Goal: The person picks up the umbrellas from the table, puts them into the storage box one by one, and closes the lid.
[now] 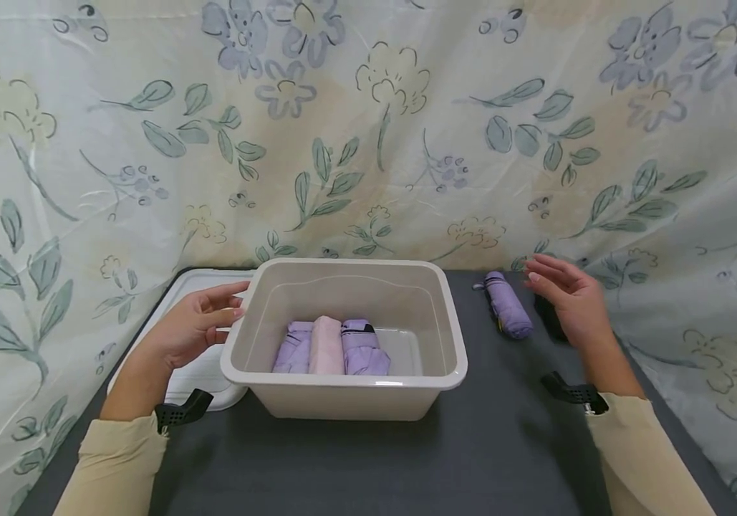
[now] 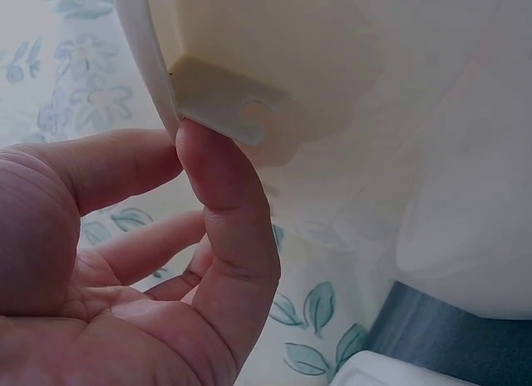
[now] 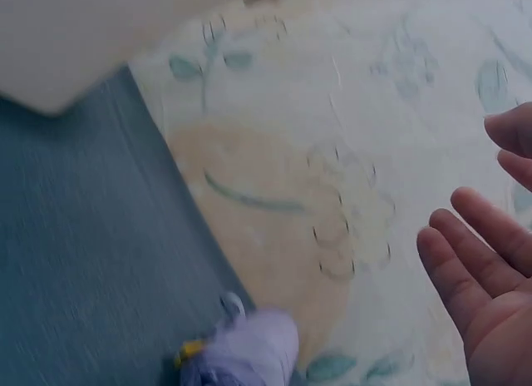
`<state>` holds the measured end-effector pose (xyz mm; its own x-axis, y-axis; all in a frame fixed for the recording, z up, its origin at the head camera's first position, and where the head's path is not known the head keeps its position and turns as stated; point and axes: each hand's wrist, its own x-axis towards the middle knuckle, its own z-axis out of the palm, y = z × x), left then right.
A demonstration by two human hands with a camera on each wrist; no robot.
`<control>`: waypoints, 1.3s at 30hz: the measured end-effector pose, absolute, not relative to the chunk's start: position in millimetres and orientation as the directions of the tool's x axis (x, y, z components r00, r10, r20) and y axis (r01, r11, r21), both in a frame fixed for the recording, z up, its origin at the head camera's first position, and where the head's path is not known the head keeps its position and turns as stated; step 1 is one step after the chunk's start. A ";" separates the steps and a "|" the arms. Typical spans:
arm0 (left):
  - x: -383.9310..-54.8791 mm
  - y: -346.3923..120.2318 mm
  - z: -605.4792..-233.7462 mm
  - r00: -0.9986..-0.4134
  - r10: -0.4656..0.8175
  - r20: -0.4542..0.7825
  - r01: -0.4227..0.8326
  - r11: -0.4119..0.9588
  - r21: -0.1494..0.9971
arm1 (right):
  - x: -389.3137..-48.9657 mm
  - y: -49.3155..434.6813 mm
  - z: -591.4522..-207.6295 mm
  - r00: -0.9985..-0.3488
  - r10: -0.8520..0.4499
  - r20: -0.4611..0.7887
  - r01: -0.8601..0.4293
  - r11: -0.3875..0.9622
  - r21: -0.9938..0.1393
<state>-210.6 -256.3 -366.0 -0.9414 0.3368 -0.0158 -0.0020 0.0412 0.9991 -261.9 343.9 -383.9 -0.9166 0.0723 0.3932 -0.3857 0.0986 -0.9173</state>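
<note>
A beige plastic bin (image 1: 342, 398) stands on the dark table, with two purple folded umbrellas (image 1: 294, 349) and a pink rolled one (image 1: 326, 346) side by side inside. At the bin's left rim is my left hand (image 1: 197, 322); in the left wrist view, thumb and finger pinch the rim's edge (image 2: 150, 61). My right hand (image 1: 568, 297) is raised off to the right, fingers loosely extended and holding nothing. Close to it, another purple folded umbrella (image 1: 507, 307) lies on the table, also visible low in the right wrist view (image 3: 249, 353).
A white lid (image 1: 190, 383) lies flat under the left hand, partly covered by the bin. Something black (image 1: 548, 319) sits on the table, mostly hidden by my right hand. Flower-patterned cloth (image 1: 432, 172) hangs behind and at both sides of the dark table (image 1: 368, 466).
</note>
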 end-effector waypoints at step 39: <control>-209.9 -255.5 -364.4 -0.951 0.307 -0.044 -0.023 0.072 0.997 | -335.5 464.4 -449.1 -0.968 0.173 -0.180 0.249 0.707 -0.662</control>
